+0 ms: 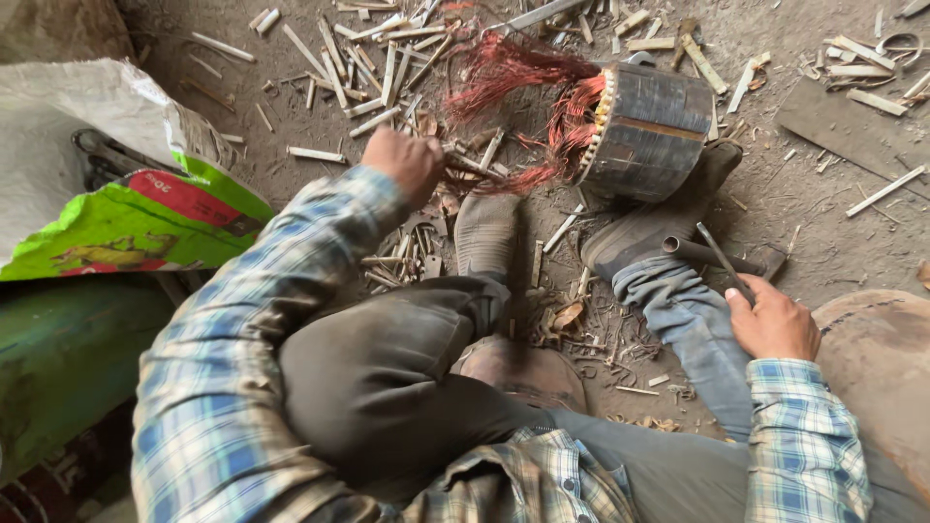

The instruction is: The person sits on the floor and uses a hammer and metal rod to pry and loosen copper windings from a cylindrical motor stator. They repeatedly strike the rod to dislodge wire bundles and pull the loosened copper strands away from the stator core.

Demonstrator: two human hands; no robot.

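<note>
Pulling copper out of an old motor stator, sat on the floor

Left hand (412,160) had a closed grip on a bunch of copper windings (513,77), while both shoes pinned the stator core (654,131) so it couldn't roll (smart). Right hand (773,320) was curled around a thin metal rod (725,260), resting by the knee.

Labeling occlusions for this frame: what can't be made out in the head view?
- Left hand: fingers curled around the copper wire bundle; grip detail hidden by the knuckles.
- Right hand: metal rod passes under the fingers; its lower end is hidden.
- Motor stator: inner bore faces away.
- Green sack: cut off at the left edge.
</note>
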